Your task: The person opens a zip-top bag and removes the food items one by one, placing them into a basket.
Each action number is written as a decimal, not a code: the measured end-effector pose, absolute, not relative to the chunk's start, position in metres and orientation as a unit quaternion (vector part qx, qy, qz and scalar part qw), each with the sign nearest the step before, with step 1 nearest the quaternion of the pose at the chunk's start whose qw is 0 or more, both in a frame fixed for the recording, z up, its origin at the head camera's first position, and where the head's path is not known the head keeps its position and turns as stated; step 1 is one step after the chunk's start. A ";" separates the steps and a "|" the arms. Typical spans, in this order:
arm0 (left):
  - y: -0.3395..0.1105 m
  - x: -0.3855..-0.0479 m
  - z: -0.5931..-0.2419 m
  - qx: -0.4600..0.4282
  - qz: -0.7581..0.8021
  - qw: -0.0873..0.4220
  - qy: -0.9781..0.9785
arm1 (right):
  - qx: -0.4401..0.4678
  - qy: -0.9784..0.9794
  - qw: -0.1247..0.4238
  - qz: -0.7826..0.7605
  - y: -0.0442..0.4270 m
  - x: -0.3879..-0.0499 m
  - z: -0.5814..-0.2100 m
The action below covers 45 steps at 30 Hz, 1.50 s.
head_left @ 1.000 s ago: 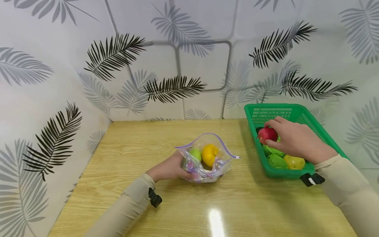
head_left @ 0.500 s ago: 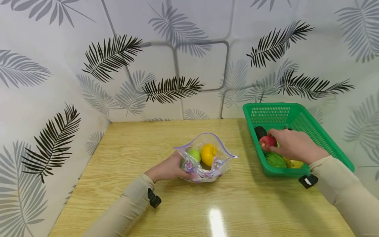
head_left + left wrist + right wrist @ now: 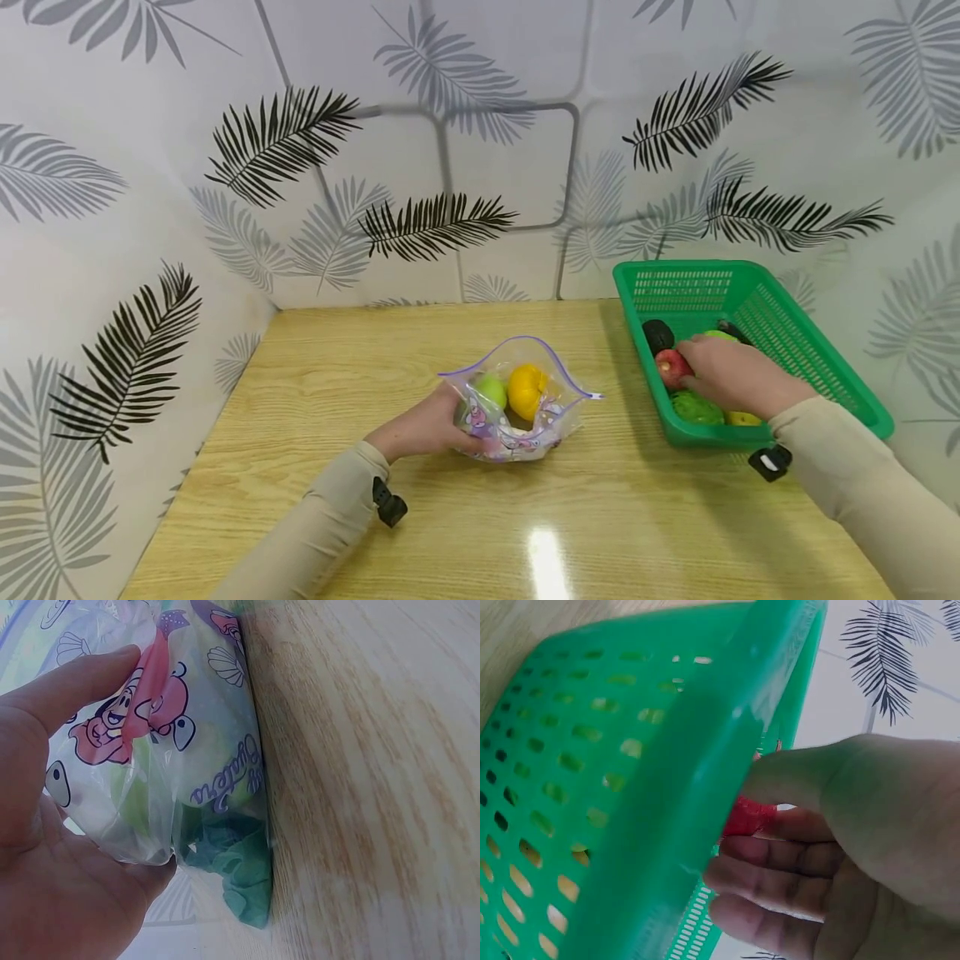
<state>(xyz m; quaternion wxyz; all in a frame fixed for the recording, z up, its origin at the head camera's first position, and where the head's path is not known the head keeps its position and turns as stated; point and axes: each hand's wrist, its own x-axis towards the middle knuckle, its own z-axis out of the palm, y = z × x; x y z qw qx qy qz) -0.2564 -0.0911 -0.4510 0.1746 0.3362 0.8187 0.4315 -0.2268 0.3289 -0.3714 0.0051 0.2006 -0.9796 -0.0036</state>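
Observation:
My left hand grips the near left side of a clear zip bag with a purple-edged mouth and cartoon print. Through its gaping mouth show a green round fruit and a yellow pumpkin-like fruit. Low in the bag, the left wrist view has a crumpled dark green piece. Over at the right, my right hand reaches into a green plastic basket. Its thumb and fingers hold a red apple near the basket's left wall; the basket rim partly hides this in the right wrist view.
Inside the basket lie a dark, avocado-like item, a bumpy green one and a yellow one, partly under the hand. The wooden table meets a leaf-patterned wall covering behind and at left.
My right hand has lowered the red apple into the basket, toward its left wall. The dark item there is now uncovered. The left hand and the bag stay put.

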 end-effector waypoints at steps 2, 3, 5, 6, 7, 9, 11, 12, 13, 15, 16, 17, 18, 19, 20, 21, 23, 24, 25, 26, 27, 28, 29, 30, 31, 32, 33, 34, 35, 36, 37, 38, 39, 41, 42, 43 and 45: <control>-0.092 -0.256 -0.451 0.332 0.434 0.179 0.818 | 0.208 -0.978 -0.005 0.012 0.330 -0.227 -0.373; -0.092 -0.256 -0.451 0.330 0.433 0.181 0.819 | 0.210 -0.977 -0.011 0.021 0.330 -0.226 -0.373; -0.093 -0.255 -0.451 0.325 0.432 0.184 0.821 | 0.207 -0.978 -0.021 0.034 0.331 -0.225 -0.374; -0.093 -0.255 -0.450 0.324 0.432 0.187 0.821 | 0.206 -0.977 -0.027 0.041 0.332 -0.225 -0.374; -0.094 -0.255 -0.450 0.323 0.432 0.188 0.821 | 0.206 -0.977 -0.031 0.046 0.333 -0.224 -0.375; -0.094 -0.254 -0.450 0.322 0.431 0.189 0.822 | 0.206 -0.977 -0.034 0.045 0.334 -0.223 -0.376; -0.094 -0.254 -0.450 0.321 0.432 0.191 0.821 | 0.209 -0.977 -0.034 0.038 0.334 -0.222 -0.376; -0.094 -0.254 -0.450 0.322 0.433 0.192 0.819 | 0.212 -0.976 -0.034 0.034 0.334 -0.222 -0.377; -0.095 -0.254 -0.450 0.322 0.434 0.193 0.819 | 0.212 -0.976 -0.035 0.030 0.334 -0.222 -0.377; -0.095 -0.254 -0.451 0.317 0.437 0.194 0.819 | 0.215 -0.976 -0.035 0.022 0.333 -0.220 -0.379; -0.095 -0.253 -0.451 0.314 0.438 0.195 0.820 | 0.215 -0.976 -0.035 0.018 0.331 -0.219 -0.379; -0.095 -0.253 -0.452 0.312 0.438 0.196 0.820 | 0.216 -0.976 -0.030 0.014 0.330 -0.218 -0.379; -0.095 -0.253 -0.453 0.309 0.438 0.196 0.821 | 0.216 -0.976 -0.022 0.010 0.327 -0.216 -0.380; -0.095 -0.253 -0.453 0.307 0.438 0.196 0.822 | 0.216 -0.976 -0.009 0.006 0.324 -0.214 -0.379; -0.095 -0.253 -0.454 0.306 0.438 0.196 0.822 | 0.221 -0.975 0.008 0.000 0.320 -0.212 -0.378; -0.094 -0.253 -0.454 0.307 0.436 0.194 0.823 | 0.228 -0.973 0.029 -0.005 0.316 -0.209 -0.376; -0.094 -0.254 -0.454 0.317 0.433 0.188 0.823 | 0.244 -0.967 0.078 -0.016 0.304 -0.204 -0.372; -0.093 -0.254 -0.454 0.323 0.432 0.184 0.821 | 0.253 -0.962 0.104 -0.022 0.298 -0.202 -0.369; -0.093 -0.254 -0.454 0.329 0.431 0.180 0.821 | 0.264 -0.956 0.128 -0.027 0.291 -0.200 -0.365; -0.092 -0.254 -0.453 0.333 0.430 0.176 0.820 | 0.274 -0.950 0.148 -0.031 0.284 -0.198 -0.362; -0.092 -0.254 -0.453 0.334 0.429 0.173 0.821 | 0.283 -0.945 0.163 -0.029 0.277 -0.196 -0.359; -0.092 -0.254 -0.453 0.334 0.430 0.172 0.821 | 0.291 -0.941 0.171 -0.026 0.268 -0.195 -0.357; -0.092 -0.254 -0.453 0.332 0.430 0.172 0.822 | 0.300 -0.937 0.176 -0.022 0.260 -0.195 -0.355; -0.092 -0.254 -0.453 0.328 0.430 0.172 0.824 | 0.309 -0.934 0.179 -0.017 0.252 -0.195 -0.353; -0.093 -0.254 -0.453 0.328 0.430 0.170 0.824 | 0.319 -0.931 0.178 -0.009 0.244 -0.196 -0.353; -0.093 -0.253 -0.453 0.327 0.430 0.169 0.824 | 0.330 -0.927 0.175 -0.002 0.235 -0.197 -0.352; -0.094 -0.254 -0.453 0.328 0.431 0.168 0.824 | 0.342 -0.923 0.173 0.005 0.227 -0.198 -0.353; -0.095 -0.254 -0.453 0.331 0.431 0.167 0.823 | 0.357 -0.918 0.172 0.010 0.218 -0.199 -0.354; -0.095 -0.254 -0.453 0.331 0.431 0.168 0.823 | 0.371 -0.912 0.173 0.014 0.210 -0.200 -0.355; -0.096 -0.254 -0.453 0.330 0.432 0.170 0.822 | 0.386 -0.906 0.171 0.017 0.201 -0.202 -0.357; -0.097 -0.254 -0.453 0.329 0.433 0.171 0.822 | 0.400 -0.901 0.167 0.019 0.193 -0.203 -0.359; -0.097 -0.254 -0.453 0.327 0.434 0.172 0.822 | 0.414 -0.895 0.165 0.017 0.184 -0.204 -0.360; -0.098 -0.254 -0.453 0.323 0.434 0.175 0.822 | 0.427 -0.889 0.165 0.011 0.176 -0.205 -0.362; -0.098 -0.254 -0.454 0.323 0.435 0.177 0.821 | 0.448 -0.879 0.163 -0.004 0.162 -0.207 -0.367; -0.097 -0.254 -0.454 0.327 0.436 0.176 0.820 | 0.456 -0.875 0.159 -0.010 0.156 -0.207 -0.369; -0.097 -0.254 -0.454 0.332 0.435 0.174 0.818 | 0.462 -0.874 0.153 -0.013 0.151 -0.208 -0.372; -0.095 -0.255 -0.454 0.342 0.435 0.171 0.815 | 0.467 -0.874 0.133 -0.018 0.143 -0.210 -0.379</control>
